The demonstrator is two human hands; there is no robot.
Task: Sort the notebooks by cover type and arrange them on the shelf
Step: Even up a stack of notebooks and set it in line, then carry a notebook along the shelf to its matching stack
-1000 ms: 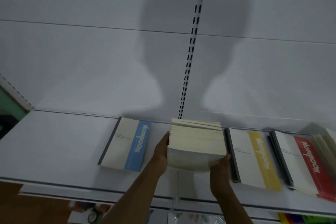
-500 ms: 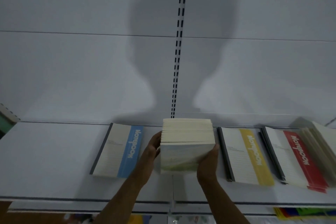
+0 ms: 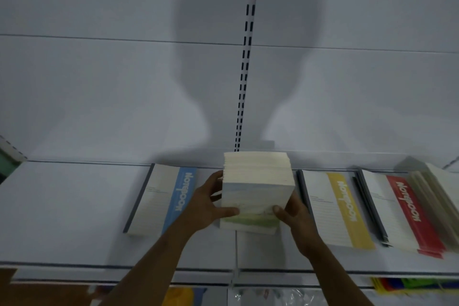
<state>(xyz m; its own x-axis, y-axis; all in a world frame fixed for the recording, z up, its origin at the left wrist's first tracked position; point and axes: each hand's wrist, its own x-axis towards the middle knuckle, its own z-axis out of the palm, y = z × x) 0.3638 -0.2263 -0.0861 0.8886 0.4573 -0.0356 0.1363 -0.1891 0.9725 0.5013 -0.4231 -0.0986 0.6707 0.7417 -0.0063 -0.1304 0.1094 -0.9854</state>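
A thick stack of notebooks (image 3: 257,181) with a pale green landscape cover stands on edge at the middle of the white shelf (image 3: 62,206), cream page edges facing up. My left hand (image 3: 208,204) grips its left side, thumb on the front cover. My right hand (image 3: 294,213) grips its right side, thumb also on the cover. A blue-banded notebook (image 3: 164,196) lies flat to the left. A yellow-banded notebook pile (image 3: 332,208) and a red-banded pile (image 3: 402,211) lie flat to the right.
More pale notebooks (image 3: 437,194) lean at the far right of the shelf. A slotted upright (image 3: 246,57) runs up the white back panel. Coloured items (image 3: 409,285) show on the level below. The shelf's left part is bare white surface.
The stack has tipped from leaning back to more upright, so its front cover now faces me. Both thumbs have come round onto the cover. The view has shifted slightly.
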